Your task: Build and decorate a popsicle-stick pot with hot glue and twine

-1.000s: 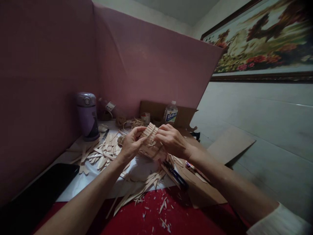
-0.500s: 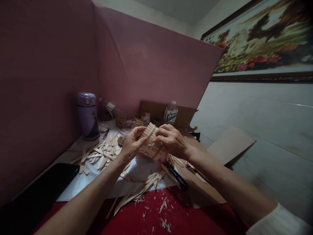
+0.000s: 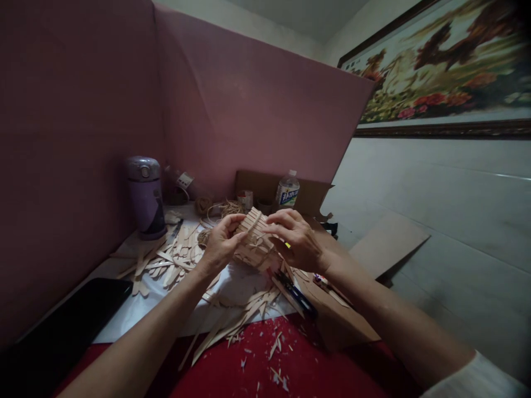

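My left hand is closed on the left edge of a small craft-stick model, thumb in front and fingers behind. The model has a tilted row of narrow wooden sticks on top, with a strip across them, and more sticks lower down. At its right side is my right hand, fingers spread and thumb apart, with nothing visible held in them. Its fingertips are at the model's upper right edge; whether they touch is unclear. A ball of twine sits just behind my left hand.
Loose craft sticks lie heaped on the left. Pliers and cut slivers are in front, with scraps on the red cloth. A black phone-like slab, purple flask, plastic bottle and cardboard surround the work.
My right hand's fingers have opened and drawn slightly off the model, uncovering more of its front. My left hand keeps its hold. The view has shifted slightly.
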`<state>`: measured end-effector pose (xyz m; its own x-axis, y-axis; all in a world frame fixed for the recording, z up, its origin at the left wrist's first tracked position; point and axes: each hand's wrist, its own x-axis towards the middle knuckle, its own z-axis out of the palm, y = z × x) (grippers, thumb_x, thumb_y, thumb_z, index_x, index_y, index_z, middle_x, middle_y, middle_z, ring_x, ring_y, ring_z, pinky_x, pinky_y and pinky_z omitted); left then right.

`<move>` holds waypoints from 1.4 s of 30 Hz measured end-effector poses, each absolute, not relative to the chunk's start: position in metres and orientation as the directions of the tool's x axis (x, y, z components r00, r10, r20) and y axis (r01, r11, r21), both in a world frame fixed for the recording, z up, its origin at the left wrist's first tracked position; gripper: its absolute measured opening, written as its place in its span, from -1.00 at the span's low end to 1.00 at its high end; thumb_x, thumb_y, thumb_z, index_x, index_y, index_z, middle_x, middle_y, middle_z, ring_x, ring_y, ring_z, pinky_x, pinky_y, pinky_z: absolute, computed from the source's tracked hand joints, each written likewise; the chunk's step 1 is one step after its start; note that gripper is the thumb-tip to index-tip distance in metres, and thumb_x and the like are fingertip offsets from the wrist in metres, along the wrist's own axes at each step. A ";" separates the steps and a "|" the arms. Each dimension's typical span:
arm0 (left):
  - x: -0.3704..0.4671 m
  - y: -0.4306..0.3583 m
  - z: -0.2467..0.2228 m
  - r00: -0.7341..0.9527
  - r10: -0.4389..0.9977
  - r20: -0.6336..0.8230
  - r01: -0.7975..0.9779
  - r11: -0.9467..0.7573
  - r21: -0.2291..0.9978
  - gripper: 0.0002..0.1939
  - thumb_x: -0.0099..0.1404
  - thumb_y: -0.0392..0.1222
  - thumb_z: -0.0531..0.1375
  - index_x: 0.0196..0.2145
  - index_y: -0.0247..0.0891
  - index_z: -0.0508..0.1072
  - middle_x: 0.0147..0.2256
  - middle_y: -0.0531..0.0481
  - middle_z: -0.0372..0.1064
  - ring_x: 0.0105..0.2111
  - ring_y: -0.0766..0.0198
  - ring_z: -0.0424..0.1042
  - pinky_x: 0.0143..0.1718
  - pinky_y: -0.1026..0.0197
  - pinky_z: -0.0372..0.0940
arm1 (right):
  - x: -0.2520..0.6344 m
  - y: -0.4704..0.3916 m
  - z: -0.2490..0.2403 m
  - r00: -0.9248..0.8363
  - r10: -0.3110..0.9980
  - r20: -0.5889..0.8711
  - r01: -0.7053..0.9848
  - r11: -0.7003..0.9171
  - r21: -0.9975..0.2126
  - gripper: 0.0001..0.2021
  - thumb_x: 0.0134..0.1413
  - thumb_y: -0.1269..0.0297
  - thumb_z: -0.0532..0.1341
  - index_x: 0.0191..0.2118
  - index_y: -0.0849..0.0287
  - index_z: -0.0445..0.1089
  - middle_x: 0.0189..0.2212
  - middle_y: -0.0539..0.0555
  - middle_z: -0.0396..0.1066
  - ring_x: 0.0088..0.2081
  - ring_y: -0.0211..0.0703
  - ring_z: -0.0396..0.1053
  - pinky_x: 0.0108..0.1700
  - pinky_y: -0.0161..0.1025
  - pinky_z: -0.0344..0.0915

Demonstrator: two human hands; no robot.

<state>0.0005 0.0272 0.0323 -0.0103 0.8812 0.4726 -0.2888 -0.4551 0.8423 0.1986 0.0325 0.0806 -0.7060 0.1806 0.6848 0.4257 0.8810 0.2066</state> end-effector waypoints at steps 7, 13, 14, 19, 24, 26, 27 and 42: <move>-0.001 0.029 0.032 -0.033 0.890 0.454 -0.298 -0.443 0.846 -0.62 -0.01 -0.28 0.33 -0.18 -0.32 0.41 -0.25 -0.07 0.48 -0.23 0.24 0.46 -0.18 0.23 0.31 | 0.240 0.010 0.055 -0.301 0.612 0.731 0.742 0.632 -0.224 -0.88 0.15 0.32 0.16 -0.40 0.15 0.39 -0.46 0.06 0.41 -0.41 -0.15 0.34 -0.33 -0.21 0.25; -0.002 0.031 0.032 -0.056 0.898 0.436 -0.302 -0.432 0.850 -0.58 -0.06 -0.26 0.36 -0.20 -0.33 0.41 -0.27 -0.06 0.49 -0.27 0.24 0.46 -0.24 0.25 0.31 | 0.245 -0.022 0.019 -0.537 0.771 0.341 0.723 0.629 -0.286 -0.84 0.08 0.50 0.14 -0.41 0.14 0.41 -0.44 0.01 0.48 -0.38 -0.19 0.41 -0.34 -0.28 0.25; -0.002 0.030 0.032 -0.054 0.899 0.434 -0.309 -0.428 0.849 -0.58 -0.06 -0.26 0.36 -0.20 -0.33 0.41 -0.26 -0.06 0.49 -0.27 0.24 0.46 -0.25 0.25 0.31 | 0.242 -0.026 0.014 -0.542 0.775 0.325 0.727 0.627 -0.280 -0.86 0.09 0.49 0.14 -0.37 0.15 0.41 -0.39 0.03 0.48 -0.34 -0.18 0.41 -0.31 -0.28 0.27; 0.000 0.028 0.034 -0.053 0.897 0.438 -0.323 -0.431 0.842 -0.58 -0.07 -0.27 0.36 -0.21 -0.34 0.41 -0.29 -0.05 0.49 -0.29 0.26 0.45 -0.24 0.25 0.30 | 0.224 -0.037 -0.001 -0.541 0.784 0.304 0.795 0.595 -0.119 -0.90 0.07 0.50 0.16 -0.33 0.19 0.37 -0.31 0.15 0.45 -0.25 -0.11 0.39 -0.24 -0.24 0.26; 0.000 0.028 0.034 -0.046 0.898 0.438 -0.317 -0.429 0.846 -0.57 -0.07 -0.26 0.36 -0.20 -0.34 0.40 -0.28 -0.04 0.48 -0.29 0.28 0.44 -0.25 0.27 0.29 | 0.222 -0.034 0.001 -0.465 0.825 0.322 0.835 0.530 -0.151 -0.83 0.07 0.57 0.08 -0.36 0.19 0.36 -0.33 0.15 0.43 -0.28 -0.14 0.37 -0.25 -0.26 0.23; 0.000 0.029 0.033 -0.048 0.899 0.435 -0.323 -0.426 0.845 -0.56 -0.08 -0.26 0.36 -0.20 -0.34 0.40 -0.28 -0.03 0.47 -0.28 0.29 0.44 -0.25 0.28 0.29 | 0.225 -0.032 0.009 -0.417 0.842 0.344 0.803 0.518 -0.295 -0.84 0.13 0.48 0.07 -0.39 0.19 0.36 -0.35 0.13 0.43 -0.31 -0.16 0.36 -0.27 -0.25 0.24; 0.000 0.030 0.033 -0.050 0.899 0.434 -0.326 -0.426 0.844 -0.56 -0.08 -0.26 0.36 -0.20 -0.34 0.40 -0.28 -0.02 0.47 -0.28 0.29 0.44 -0.25 0.28 0.29 | 0.226 -0.032 0.014 -0.389 0.849 0.357 0.759 0.515 -0.399 -0.84 0.15 0.42 0.08 -0.41 0.18 0.36 -0.37 0.11 0.43 -0.34 -0.17 0.36 -0.30 -0.26 0.24; -0.001 0.032 0.030 -0.030 0.897 0.440 -0.325 -0.425 0.845 -0.59 -0.04 -0.26 0.34 -0.19 -0.33 0.40 -0.27 -0.04 0.49 -0.27 0.28 0.44 -0.20 0.25 0.28 | 0.172 0.009 0.060 -0.054 0.831 0.553 -0.188 0.536 -0.823 -0.77 -0.02 0.23 0.31 -0.37 0.15 0.23 -0.51 -0.04 0.45 -0.51 -0.25 0.46 -0.54 -0.37 0.35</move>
